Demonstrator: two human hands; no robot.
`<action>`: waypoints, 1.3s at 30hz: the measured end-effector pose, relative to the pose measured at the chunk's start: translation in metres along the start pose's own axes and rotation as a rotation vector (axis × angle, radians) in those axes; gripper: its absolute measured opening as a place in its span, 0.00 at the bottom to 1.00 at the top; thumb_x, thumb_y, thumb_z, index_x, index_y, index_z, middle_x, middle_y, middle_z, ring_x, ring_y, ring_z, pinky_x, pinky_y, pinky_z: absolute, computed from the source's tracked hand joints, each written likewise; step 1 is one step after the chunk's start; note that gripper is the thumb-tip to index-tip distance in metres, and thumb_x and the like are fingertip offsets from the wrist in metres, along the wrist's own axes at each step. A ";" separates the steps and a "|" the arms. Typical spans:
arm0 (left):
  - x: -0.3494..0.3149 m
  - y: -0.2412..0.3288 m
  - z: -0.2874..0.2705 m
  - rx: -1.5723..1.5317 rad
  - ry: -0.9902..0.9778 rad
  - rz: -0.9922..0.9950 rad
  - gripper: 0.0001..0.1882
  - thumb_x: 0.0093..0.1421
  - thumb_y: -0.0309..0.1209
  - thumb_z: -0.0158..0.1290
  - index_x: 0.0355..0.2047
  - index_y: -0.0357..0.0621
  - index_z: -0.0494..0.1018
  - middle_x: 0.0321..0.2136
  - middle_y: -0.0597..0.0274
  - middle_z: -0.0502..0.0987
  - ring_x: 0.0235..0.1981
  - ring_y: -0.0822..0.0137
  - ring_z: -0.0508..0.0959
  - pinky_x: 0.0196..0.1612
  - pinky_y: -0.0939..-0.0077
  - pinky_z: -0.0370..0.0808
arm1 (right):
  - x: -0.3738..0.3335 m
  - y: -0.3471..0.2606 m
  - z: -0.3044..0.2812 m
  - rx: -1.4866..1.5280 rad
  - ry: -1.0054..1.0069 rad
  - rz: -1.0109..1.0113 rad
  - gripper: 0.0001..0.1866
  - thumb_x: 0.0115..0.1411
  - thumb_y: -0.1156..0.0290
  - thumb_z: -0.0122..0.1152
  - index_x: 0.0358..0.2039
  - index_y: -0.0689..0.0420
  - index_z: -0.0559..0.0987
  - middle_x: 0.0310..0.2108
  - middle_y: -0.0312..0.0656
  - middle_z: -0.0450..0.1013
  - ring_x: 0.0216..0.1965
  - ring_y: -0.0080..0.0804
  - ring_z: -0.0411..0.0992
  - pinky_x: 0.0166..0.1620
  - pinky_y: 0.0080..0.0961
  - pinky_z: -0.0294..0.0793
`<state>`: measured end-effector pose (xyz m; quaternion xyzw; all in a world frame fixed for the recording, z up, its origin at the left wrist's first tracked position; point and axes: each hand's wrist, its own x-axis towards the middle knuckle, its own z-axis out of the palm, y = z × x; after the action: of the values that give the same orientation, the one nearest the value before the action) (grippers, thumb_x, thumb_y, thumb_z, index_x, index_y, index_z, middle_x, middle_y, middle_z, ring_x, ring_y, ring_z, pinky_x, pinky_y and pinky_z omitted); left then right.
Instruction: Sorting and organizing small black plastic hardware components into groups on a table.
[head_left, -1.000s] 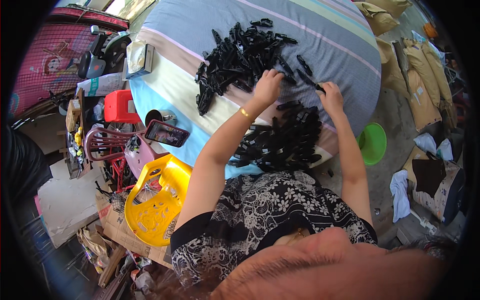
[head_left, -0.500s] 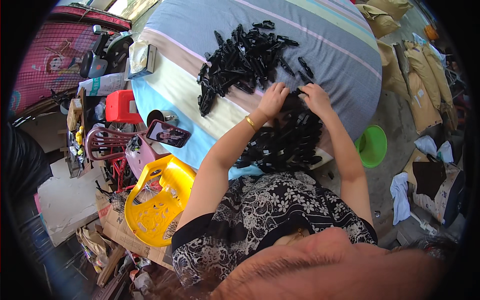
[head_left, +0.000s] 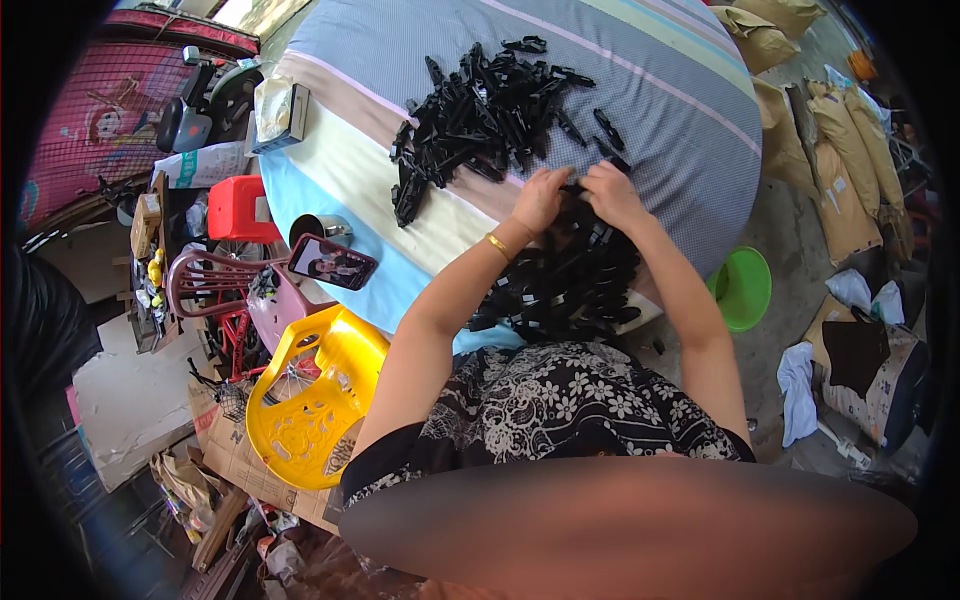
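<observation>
1. Moved since a second ago: right hand (head_left: 613,194), now further left, almost meeting the left hand (head_left: 540,202); left hand, now drawn back from the far heap (head_left: 490,112) toward the body.
2. Hands, state: fingers of both curled, fingertips brought together, apparently pinching one black piece (head_left: 573,188) between them. Piece mostly covered by fingers; its exact shape cannot be told.
3. Location of held piece: above the far edge of the near heap (head_left: 565,278), short of the far heap, over a striped, cloth-covered tabletop (head_left: 690,100).
4. Step in hand, as judged: close two-handed fingertip work on a single piece. Next move, as judged, calls for a steady left grip, with the right fingertips controlling the other end.
5. Stock, black pieces: far heap, loosely tangled; near heap, dense, against the wearer's front; a few loose pieces (head_left: 607,128) lying right of the far heap.
6. Further differences: right hand a second ago stands well apart, a dark piece at its fingertips in plain view; no such gap now. Heaps show no clear change.
7. Unchanged, left side: phone (head_left: 332,262), leaning by a metal cup (head_left: 325,230).
</observation>
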<state>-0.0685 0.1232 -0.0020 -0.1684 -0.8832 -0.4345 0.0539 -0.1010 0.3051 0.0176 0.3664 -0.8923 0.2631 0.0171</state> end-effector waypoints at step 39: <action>-0.235 -0.038 -0.086 0.248 0.005 -0.104 0.37 0.56 0.47 0.49 0.59 0.35 0.54 0.56 0.39 0.58 0.58 0.42 0.58 0.62 0.58 0.53 | -0.199 0.020 0.058 -0.364 0.669 0.740 0.18 0.59 0.66 0.47 0.50 0.48 0.72 0.56 0.31 0.64 0.60 0.39 0.57 0.57 0.46 0.56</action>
<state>0.1346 -0.0246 -0.0345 -0.1132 -0.9375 -0.3246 0.0538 0.0403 0.4176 -0.0859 -0.0859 -0.9390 0.1948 0.2701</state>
